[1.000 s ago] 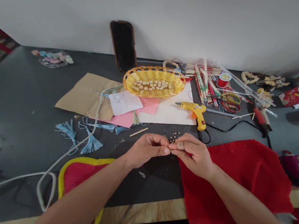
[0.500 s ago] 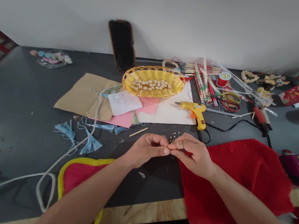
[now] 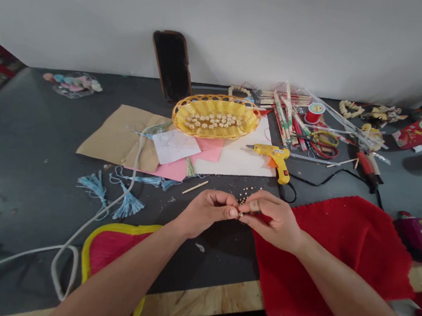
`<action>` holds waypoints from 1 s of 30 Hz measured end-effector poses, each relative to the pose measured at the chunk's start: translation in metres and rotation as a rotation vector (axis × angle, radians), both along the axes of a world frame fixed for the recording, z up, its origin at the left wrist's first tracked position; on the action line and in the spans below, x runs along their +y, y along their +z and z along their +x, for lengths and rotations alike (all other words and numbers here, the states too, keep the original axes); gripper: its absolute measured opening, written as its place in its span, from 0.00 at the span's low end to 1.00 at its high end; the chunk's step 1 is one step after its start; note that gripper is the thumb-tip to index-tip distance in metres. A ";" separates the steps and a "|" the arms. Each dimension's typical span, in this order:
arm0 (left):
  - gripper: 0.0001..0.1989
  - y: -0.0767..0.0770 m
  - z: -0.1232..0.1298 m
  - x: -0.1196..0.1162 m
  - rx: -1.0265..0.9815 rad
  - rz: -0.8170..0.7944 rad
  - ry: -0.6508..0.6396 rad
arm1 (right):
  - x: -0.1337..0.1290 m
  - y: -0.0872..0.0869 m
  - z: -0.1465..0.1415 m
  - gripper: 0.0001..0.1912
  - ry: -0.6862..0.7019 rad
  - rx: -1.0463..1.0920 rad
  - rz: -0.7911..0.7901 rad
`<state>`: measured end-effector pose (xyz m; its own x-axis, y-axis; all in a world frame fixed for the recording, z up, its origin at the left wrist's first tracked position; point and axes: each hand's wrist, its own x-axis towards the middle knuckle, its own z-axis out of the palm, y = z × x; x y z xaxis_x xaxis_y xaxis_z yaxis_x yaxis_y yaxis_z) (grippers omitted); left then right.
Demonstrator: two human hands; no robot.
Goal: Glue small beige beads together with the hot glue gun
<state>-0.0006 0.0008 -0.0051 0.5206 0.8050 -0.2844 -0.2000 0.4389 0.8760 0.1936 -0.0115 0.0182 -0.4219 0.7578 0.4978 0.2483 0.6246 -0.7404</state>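
Beads (image 3: 246, 191), small and pale, lay loosely scattered on the dark tabletop (image 3: 192, 268) in the head view, just beyond the meeting point of the hands. Left hand (image 3: 212, 212): thumb and index finger pinched at a small pale piece (image 3: 241, 214). Right hand (image 3: 275, 222): thumb and fingers closed at the same piece from the other side, a band around one finger. Fingertips of both hands met there; piece mostly covered, exact form too small to tell. Yellow woven basket (image 3: 219, 106) stood farther back, holding pale bead clusters (image 3: 217, 121), partly over a white sheet (image 3: 238, 160) and pink paper (image 3: 210, 149). Yellow glue gun (image 3: 276, 155) rested across the sheet's right part, nozzle toward the left. Short wooden stick (image 3: 195, 187) lay near the left hand; blue tassels (image 3: 128, 203) lay farther left, beside a white cord (image 3: 98, 213). Red cloth (image 3: 346, 245) was spread partly beneath the right forearm. Red spool (image 3: 314, 114), scissors (image 3: 324, 144) and pliers (image 3: 370, 168) lay among other supplies at back right. Dark phone (image 3: 172, 67) leaned upright against the wall (image 3: 233, 27), behind brown paper (image 3: 118, 134).
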 end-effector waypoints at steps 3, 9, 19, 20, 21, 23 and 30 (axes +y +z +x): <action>0.15 0.000 0.000 0.000 -0.023 -0.009 0.000 | 0.000 -0.001 -0.001 0.04 -0.036 0.015 0.021; 0.11 0.004 0.000 -0.001 -0.037 0.014 0.007 | 0.001 -0.002 -0.001 0.04 -0.049 0.014 0.040; 0.08 0.001 -0.001 -0.001 -0.038 0.053 0.007 | 0.000 0.000 -0.001 0.06 -0.007 0.040 -0.004; 0.07 0.001 -0.001 -0.001 -0.037 0.062 0.002 | 0.000 -0.001 -0.001 0.05 -0.010 0.040 0.002; 0.07 0.001 -0.001 -0.001 -0.035 0.072 -0.001 | 0.001 -0.001 -0.001 0.05 -0.012 0.039 0.009; 0.07 0.001 -0.001 -0.001 -0.033 0.093 0.000 | 0.001 -0.002 -0.001 0.05 -0.010 0.039 0.018; 0.06 0.001 -0.001 -0.001 -0.037 0.128 0.011 | 0.000 -0.005 -0.001 0.05 0.003 0.051 -0.020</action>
<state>-0.0020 -0.0001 -0.0044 0.5199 0.8391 -0.1602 -0.2372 0.3219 0.9166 0.1928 -0.0114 0.0134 -0.3986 0.7667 0.5033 0.2079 0.6100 -0.7647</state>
